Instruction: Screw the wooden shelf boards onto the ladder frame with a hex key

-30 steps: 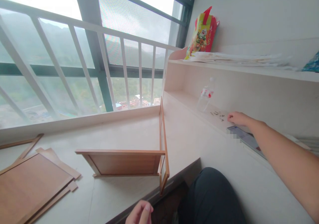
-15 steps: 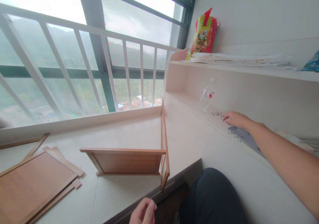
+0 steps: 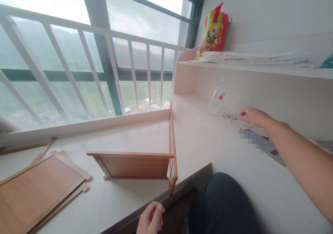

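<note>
My right hand [image 3: 253, 117] is closed, its fingers pinched together above the shelf ledge; whatever may be in them is hidden. Just left of it lie several small dark metal pieces of hardware [image 3: 230, 117], too small to name exactly. In front of the table edge is my left hand [image 3: 151, 217], fingers curled and thumb pressed in, with any contents out of sight. Beyond it, a brown framed panel [image 3: 137, 167] stands on its long edge. Its right end meets a narrow wooden frame [image 3: 172, 147] that stands upright and reaches slightly past the table edge.
Flat wooden panels [image 3: 44, 189] and strips are stacked at left. A clear plastic bottle [image 3: 216, 98] stands beside the hardware, and a phone-like flat device [image 3: 267, 147] lies under my right forearm. Papers [image 3: 249, 58] and a colourful bag [image 3: 214, 33] occupy the upper shelf. White railings [image 3: 132, 74] line the window.
My right hand has lifted and shifted slightly right, away from the small hardware, exposing more pieces. The left hand has barely moved. The view has shifted a little.
</note>
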`<state>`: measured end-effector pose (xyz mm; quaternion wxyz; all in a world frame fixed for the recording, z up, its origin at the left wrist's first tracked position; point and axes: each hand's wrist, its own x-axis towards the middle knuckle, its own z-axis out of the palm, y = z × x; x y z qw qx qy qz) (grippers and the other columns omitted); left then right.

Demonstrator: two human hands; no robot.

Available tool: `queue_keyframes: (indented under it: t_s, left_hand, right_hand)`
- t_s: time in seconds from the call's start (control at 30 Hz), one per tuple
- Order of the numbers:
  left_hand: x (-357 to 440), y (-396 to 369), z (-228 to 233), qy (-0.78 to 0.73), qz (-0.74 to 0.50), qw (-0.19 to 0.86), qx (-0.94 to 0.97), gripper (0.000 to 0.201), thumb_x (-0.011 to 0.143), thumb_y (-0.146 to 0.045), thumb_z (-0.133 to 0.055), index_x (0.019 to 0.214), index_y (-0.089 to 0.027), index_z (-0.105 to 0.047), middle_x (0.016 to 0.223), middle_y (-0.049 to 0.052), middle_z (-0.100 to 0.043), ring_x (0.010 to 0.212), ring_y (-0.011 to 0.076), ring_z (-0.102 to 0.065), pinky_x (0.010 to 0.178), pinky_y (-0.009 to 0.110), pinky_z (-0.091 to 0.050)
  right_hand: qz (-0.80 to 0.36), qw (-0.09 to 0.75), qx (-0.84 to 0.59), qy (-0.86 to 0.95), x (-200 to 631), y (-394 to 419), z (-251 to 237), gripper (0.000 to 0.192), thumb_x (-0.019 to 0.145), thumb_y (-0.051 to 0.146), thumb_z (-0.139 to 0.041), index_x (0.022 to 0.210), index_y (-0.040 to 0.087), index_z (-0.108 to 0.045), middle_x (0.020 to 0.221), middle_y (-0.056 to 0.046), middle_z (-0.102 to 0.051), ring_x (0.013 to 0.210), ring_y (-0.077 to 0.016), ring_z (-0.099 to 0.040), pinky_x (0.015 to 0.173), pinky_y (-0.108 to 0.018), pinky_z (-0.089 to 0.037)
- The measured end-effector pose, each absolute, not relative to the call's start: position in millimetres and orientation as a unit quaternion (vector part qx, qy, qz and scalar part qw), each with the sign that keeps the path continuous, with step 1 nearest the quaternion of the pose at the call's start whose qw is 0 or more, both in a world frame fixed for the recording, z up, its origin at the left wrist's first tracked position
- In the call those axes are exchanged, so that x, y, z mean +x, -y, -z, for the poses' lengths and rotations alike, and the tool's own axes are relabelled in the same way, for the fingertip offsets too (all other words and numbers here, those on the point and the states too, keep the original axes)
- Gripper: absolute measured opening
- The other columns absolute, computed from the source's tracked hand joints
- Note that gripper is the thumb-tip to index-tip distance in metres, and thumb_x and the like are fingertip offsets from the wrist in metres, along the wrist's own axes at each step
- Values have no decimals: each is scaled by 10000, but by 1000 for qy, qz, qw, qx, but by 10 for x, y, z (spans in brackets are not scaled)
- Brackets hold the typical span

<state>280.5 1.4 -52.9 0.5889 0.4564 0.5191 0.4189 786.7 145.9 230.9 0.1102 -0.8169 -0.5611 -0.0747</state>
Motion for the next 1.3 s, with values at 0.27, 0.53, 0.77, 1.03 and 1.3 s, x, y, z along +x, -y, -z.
queue_keyframes:
  t_s: [0.27, 0.53, 0.77, 1.03, 1.3]
  left_hand:
    - [3028, -71, 713, -594, -305, 670, 324, 648, 710, -765, -636, 953, -164, -636, 732, 23, -606, 569, 130, -505, 463, 200, -268]
    - [3227, -141, 669, -539, -285, 765, 208, 597, 881, -691, -528, 1083, -145, -661, 925, 84, -699, 659, 127, -575, 558, 225, -352]
    - [3378, -215, 805, -538, -317, 760, 179, 400, 890, -560, -599, 923, -163, -636, 735, -5, -603, 581, 97, -513, 556, 230, -323]
    - [3421, 71, 838, -518, -315, 772, 190, 453, 814, -614, -655, 814, -164, -594, 760, -5, -583, 611, 98, -504, 568, 235, -318]
    - [3431, 118, 791, -482, -371, 767, 206, 421, 834, -579, -642, 900, -164, -626, 714, 8, -572, 638, 123, -520, 580, 235, -360]
  right_hand:
    - [-121, 403, -551, 721, 6502, -727, -1786, 278, 1000, 408, -393, 959, 211, -585, 967, -63, -624, 907, -211, -554, 891, -363, -421]
    - [-480, 451, -453, 601, 5398, -286, 2, 431, 1009, 529, -365, 823, 201, -572, 822, -36, -569, 783, -192, -543, 727, -321, -457]
    - [-509, 455, -446, 579, 4997, -27, 413, 394, 1028, 515, -397, 958, 191, -611, 1069, -70, -579, 757, -152, -534, 766, -329, -472]
    - [-549, 435, -399, 591, 4928, 138, 321, 454, 1026, 528, -404, 821, 170, -594, 1391, -119, -493, 754, -132, -568, 761, -339, -499]
    - [-598, 464, -374, 537, 4866, 277, 373, 415, 1020, 529, -438, 1112, 179, -641, 855, -51, -586, 765, -175, -561, 702, -311, -486]
